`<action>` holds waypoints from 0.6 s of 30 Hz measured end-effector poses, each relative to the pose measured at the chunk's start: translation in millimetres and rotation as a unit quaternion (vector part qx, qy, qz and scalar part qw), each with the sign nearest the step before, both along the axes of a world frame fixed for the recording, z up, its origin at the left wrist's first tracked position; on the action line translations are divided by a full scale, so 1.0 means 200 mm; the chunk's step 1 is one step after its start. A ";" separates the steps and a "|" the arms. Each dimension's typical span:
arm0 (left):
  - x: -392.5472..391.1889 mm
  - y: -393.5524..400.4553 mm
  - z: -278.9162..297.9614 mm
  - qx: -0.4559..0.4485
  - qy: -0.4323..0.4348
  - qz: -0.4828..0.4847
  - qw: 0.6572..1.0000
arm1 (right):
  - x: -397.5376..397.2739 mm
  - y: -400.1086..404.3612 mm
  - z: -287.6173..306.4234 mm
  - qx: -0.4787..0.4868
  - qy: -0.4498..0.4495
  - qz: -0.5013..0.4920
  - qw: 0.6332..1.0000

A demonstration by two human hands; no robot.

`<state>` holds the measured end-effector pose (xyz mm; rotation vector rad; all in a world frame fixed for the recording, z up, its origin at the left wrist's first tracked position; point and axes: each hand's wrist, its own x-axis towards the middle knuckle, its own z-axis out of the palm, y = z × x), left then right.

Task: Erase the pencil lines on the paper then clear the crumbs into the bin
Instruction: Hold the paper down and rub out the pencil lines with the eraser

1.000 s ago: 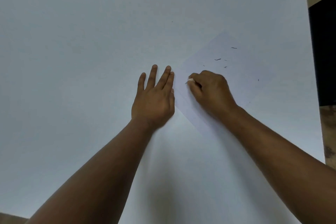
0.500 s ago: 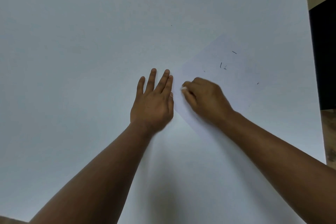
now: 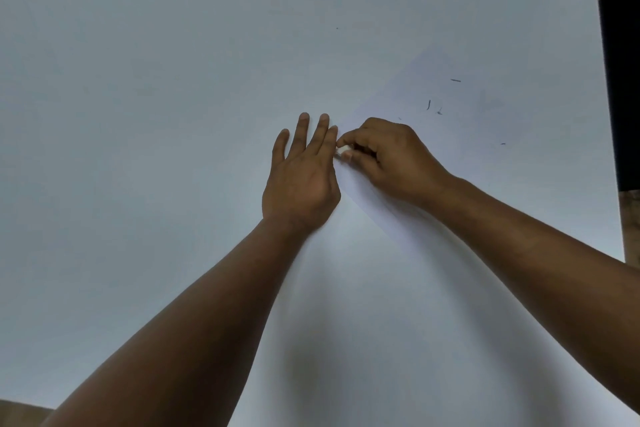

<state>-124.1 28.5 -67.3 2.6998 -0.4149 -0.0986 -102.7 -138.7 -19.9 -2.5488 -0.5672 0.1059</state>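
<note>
The left hand [image 3: 300,180] lies flat, fingers straight, on the white surface [image 3: 138,114] beside the paper [image 3: 485,156], while the right hand [image 3: 391,159] pinches an unmarked eraser [image 3: 344,150] among dark crumbs [image 3: 428,105].

A single head-worn view looks forward and steeply down from above the person's shoulders onto a white table [image 3: 173,114], which fills nearly the whole frame. Both forearms enter from the bottom edge and reach away from the lens, the left hand [image 3: 301,180] and right hand [image 3: 391,159] meeting near the frame's centre. The wide lens sits close; the table's right edge runs down the right border.
</note>
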 end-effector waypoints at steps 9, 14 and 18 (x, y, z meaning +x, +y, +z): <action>0.01 -0.01 -0.01 0.037 -0.001 0.010 0.999 | 0.00 0.00 -0.03 -0.122 -0.076 0.059 0.988; 0.01 -0.02 0.01 0.053 0.006 0.011 0.998 | -0.06 -0.05 0.01 -0.172 -0.078 0.096 0.977; 0.00 -0.02 0.01 0.054 0.005 0.014 0.998 | -0.15 -0.09 0.01 -0.173 -0.073 0.088 0.978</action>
